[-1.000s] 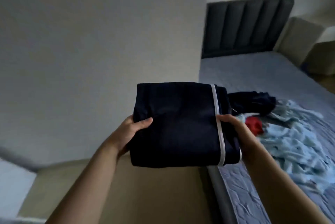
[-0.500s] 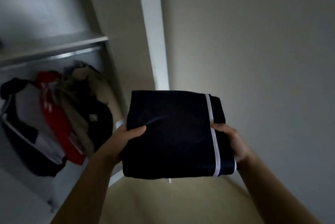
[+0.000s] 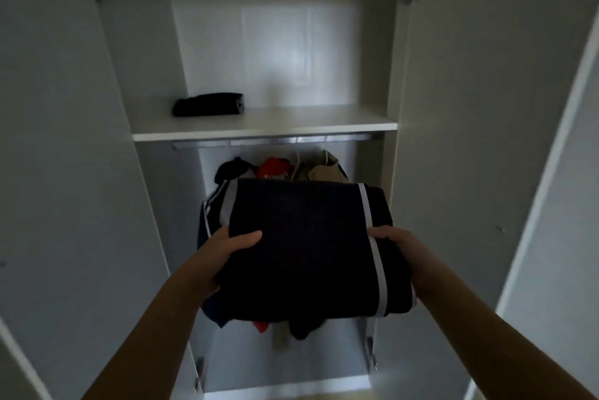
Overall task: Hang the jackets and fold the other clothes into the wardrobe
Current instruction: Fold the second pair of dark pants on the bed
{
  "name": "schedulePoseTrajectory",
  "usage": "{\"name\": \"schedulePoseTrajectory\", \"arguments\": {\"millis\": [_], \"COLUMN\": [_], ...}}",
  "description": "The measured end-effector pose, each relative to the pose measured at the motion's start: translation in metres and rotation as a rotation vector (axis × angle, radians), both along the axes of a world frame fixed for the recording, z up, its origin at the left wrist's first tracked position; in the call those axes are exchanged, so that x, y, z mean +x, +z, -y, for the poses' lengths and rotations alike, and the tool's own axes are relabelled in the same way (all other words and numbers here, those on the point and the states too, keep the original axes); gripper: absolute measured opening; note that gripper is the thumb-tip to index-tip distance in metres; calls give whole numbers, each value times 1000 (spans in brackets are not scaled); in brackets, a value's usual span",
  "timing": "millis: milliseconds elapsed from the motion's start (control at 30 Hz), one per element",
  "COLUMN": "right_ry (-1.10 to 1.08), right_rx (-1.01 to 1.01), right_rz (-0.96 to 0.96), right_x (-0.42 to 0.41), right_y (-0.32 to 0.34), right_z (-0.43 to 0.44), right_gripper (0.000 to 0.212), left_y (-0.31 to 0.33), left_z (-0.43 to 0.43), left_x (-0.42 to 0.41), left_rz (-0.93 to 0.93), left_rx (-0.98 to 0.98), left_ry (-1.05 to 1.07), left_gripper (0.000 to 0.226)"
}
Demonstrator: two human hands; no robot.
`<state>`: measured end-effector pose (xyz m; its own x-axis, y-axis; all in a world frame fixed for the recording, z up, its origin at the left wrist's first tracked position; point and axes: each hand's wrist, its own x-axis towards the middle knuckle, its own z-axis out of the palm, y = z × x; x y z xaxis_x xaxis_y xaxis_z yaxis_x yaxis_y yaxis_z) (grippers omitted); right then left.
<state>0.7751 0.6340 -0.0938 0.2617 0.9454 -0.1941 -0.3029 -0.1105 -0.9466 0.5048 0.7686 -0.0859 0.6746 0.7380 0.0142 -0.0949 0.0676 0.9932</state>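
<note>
A folded dark navy garment with a white side stripe (image 3: pixel 304 247) is held flat in front of the open wardrobe. My left hand (image 3: pixel 223 253) grips its left edge, thumb on top. My right hand (image 3: pixel 397 249) grips its right edge by the stripe. Behind the garment, several jackets (image 3: pixel 285 167) hang from the metal rail (image 3: pixel 269 142), mostly hidden. A white shelf (image 3: pixel 291 124) above the rail carries one folded black item (image 3: pixel 209 104) at its left.
The wardrobe's two doors (image 3: pixel 55 172) stand open to either side, with hinges near the top. The wardrobe floor (image 3: pixel 285 364) shows below the hanging jackets. The shelf's right part is bare.
The view has swung left from the bed, past the wall, to face the open wardrobe. Both hands keep the same hold on the folded garment.
</note>
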Motion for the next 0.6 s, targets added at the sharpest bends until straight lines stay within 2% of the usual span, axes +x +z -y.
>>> {"name": "schedulePoseTrajectory", "arguments": {"millis": [67, 233, 333, 433, 600], "right_ry": [41, 80, 107, 133, 152], "right_rx": [32, 116, 137, 145, 172], "right_rz": [31, 134, 168, 179, 245], "right_x": [15, 39, 45, 46, 41], "right_y": [21, 73, 106, 137, 180], "right_z": [-52, -177, -250, -326, -450], "right_gripper": [49, 64, 52, 35, 17], "left_y": [19, 68, 98, 127, 168], "left_z": [-34, -121, -180, -247, -374], "left_x": [9, 25, 31, 32, 31], "left_rz": [23, 64, 69, 71, -68], "left_rx": [11, -8, -37, 45, 166], "left_ry": [80, 253, 352, 417, 442], "left_gripper": [42, 41, 40, 33, 28]}}
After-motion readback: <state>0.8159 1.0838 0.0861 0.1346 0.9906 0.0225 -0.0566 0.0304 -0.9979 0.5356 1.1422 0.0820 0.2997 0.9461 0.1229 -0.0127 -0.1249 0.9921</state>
